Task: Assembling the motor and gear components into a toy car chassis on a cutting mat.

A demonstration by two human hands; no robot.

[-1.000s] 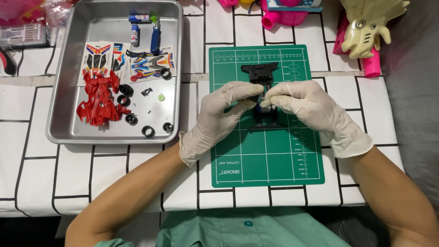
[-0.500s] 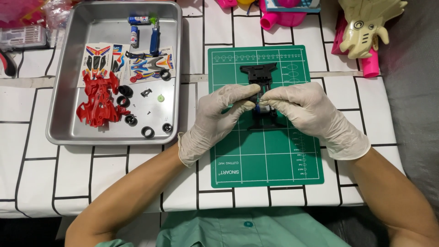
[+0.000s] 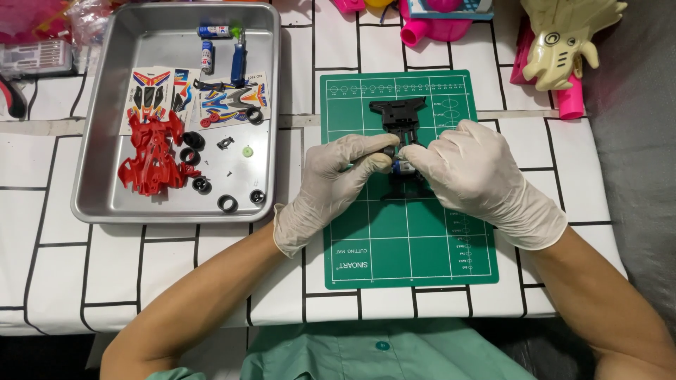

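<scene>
A black toy-car chassis (image 3: 399,121) lies on the green cutting mat (image 3: 408,239). Both hands wear pale gloves and meet over its near half. My left hand (image 3: 331,186) pinches the chassis from the left with thumb and forefinger. My right hand (image 3: 479,176) pinches it from the right, with a small silver-and-blue part (image 3: 400,166) showing between the fingertips. The rear of the chassis is hidden under the fingers.
A metal tray (image 3: 98,204) at the left holds a red car body (image 3: 151,152), sticker sheets (image 3: 232,98), several black tyres (image 3: 227,203), small blue batteries (image 3: 215,31) and tiny parts. Pink and cream toys (image 3: 563,42) lie along the far edge. The tablecloth is white with black lines.
Both hands have shifted slightly toward me along the chassis and closed together, exposing more of its front end. The tray contents are unchanged.
</scene>
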